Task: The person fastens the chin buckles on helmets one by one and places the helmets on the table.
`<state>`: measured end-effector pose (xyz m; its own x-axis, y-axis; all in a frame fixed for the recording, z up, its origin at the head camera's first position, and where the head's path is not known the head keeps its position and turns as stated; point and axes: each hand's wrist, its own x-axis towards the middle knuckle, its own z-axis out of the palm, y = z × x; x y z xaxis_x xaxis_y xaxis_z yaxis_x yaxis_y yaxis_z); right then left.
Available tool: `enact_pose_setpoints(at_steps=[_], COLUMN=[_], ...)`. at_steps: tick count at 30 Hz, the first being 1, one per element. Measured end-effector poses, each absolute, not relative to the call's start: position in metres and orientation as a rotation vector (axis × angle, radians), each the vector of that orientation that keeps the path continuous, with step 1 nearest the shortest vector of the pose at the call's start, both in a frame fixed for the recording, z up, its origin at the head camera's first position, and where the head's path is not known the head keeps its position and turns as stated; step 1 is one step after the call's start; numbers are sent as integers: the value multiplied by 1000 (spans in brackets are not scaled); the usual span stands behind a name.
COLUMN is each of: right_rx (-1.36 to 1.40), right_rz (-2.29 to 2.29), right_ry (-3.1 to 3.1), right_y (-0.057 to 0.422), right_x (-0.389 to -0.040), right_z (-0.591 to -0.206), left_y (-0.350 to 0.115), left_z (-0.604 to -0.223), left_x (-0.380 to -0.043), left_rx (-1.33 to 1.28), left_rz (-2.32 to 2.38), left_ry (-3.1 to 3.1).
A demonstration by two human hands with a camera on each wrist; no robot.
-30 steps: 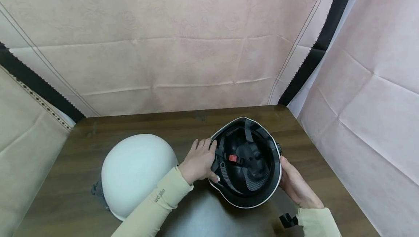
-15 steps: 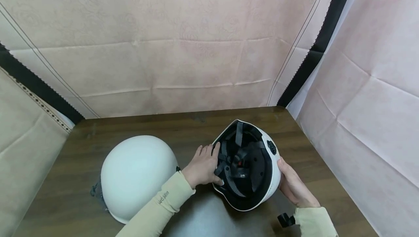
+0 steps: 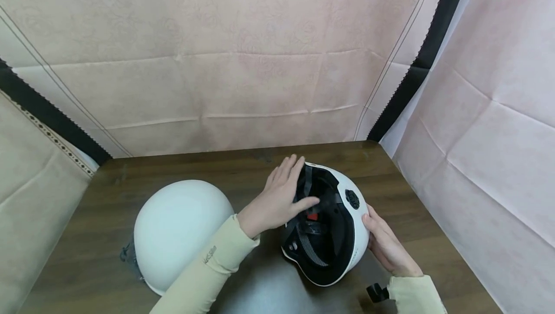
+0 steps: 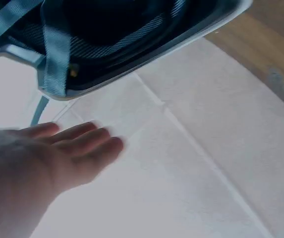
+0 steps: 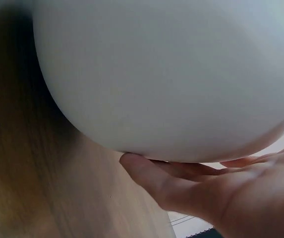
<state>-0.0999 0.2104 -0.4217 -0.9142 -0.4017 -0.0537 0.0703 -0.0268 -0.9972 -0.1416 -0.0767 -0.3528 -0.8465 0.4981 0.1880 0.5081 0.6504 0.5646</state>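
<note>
A white helmet [image 3: 358,237] with a black lining is tilted on the table, its hollow side facing up and left. Inside are dark straps and a red buckle piece [image 3: 312,216]; a black dial [image 3: 352,199] sits on its back. My right hand [image 3: 387,244] holds the rounded shell from the right, thumb and fingers against it, some fingertips hidden behind. My left hand [image 3: 277,198] is at the left rim, fingers extended and thumb out over the opening. In the left wrist view, those fingers are apart from the rim and grip nothing.
Another white domed shell [image 3: 182,232] lies on the left, dome up, with dark mesh-like material [image 3: 128,252] at its left edge. The brown wooden table [image 3: 234,167] ends at a pale fabric wall [image 3: 243,87]. A black wrist camera [image 3: 377,293] is by the right sleeve.
The helmet has turned leftward, showing more of its white back and dial. My left hand has let go of the left rim and lifted upward; my right hand stays on the shell.
</note>
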Motion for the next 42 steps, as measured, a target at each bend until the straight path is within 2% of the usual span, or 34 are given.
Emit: enact_pose_setpoints(at_steps=[6, 12, 21, 29, 42], right_rx=[-325, -384, -212, -480, -411], right_rz=[-2000, -1998, -1973, -2113, -2191], right_ry=[1957, 1958, 1756, 1313, 1231], right_y=[210, 208, 211, 211, 203], right_x=[-99, -99, -110, -117, -116], right_z=[-420, -421, -430, -447, -451], left_y=[-49, -33, -39, -39, -48], left_z=[-340, -340, -338, -336, -336], left_x=[-140, -138, -138, -137, -139], left_rx=[-1071, -1109, -1102, -1120, -1132], left_rz=[-852, -638, -626, -544, -566], left_ry=[-2702, -2657, -2660, -2636, -2640])
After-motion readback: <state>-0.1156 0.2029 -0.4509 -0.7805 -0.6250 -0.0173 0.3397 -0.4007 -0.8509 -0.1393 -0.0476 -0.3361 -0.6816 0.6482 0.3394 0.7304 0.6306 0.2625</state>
